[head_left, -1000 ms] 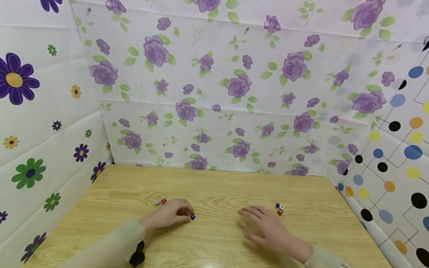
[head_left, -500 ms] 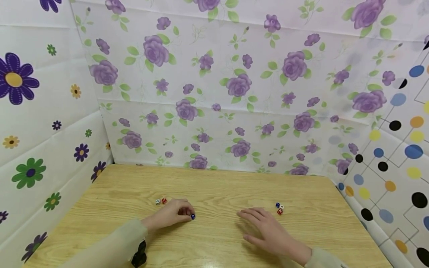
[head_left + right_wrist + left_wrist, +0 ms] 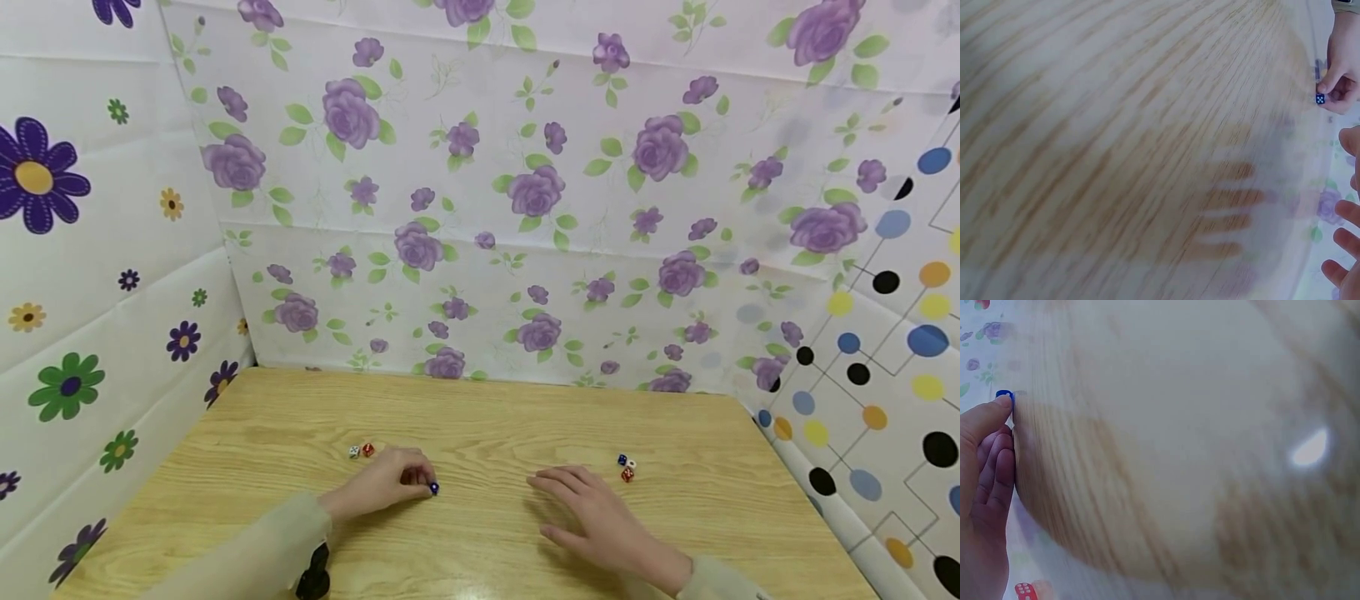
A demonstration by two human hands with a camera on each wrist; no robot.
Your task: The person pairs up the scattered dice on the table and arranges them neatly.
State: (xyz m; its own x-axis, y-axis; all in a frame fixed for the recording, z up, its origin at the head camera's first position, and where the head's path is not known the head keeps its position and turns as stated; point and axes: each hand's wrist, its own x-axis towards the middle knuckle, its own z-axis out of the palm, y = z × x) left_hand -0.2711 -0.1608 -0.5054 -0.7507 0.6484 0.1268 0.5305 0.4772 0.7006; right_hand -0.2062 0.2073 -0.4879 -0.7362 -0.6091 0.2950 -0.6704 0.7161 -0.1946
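Between thumb and fingertips, my left hand [image 3: 384, 483] pinches a small blue die [image 3: 434, 488] low over the wooden table, left of centre. In the left wrist view the blue die [image 3: 1004, 394] pokes out past the thumb tip, and the right wrist view shows white pips on its face. My right hand [image 3: 592, 521] holds nothing; its fingers are spread and relaxed, pointing left over the tabletop. Behind the left hand lie a white die [image 3: 354, 452] and a red die [image 3: 368, 449]. Beyond the right hand sit a blue die [image 3: 622, 459], a white die [image 3: 632, 464] and a red die [image 3: 627, 475], close together.
The wood-grain table [image 3: 480, 417] has a glossy surface that mirrors the hands in the wrist views. A rose-printed sheet [image 3: 480, 208] hangs along its back edge. Patterned sheets also hang at the left [image 3: 142, 333] and right [image 3: 885, 317].
My right hand has drifted slightly left. The left hand keeps its pinch on the blue die and has moved only a touch to the right. The other dice stay in place.
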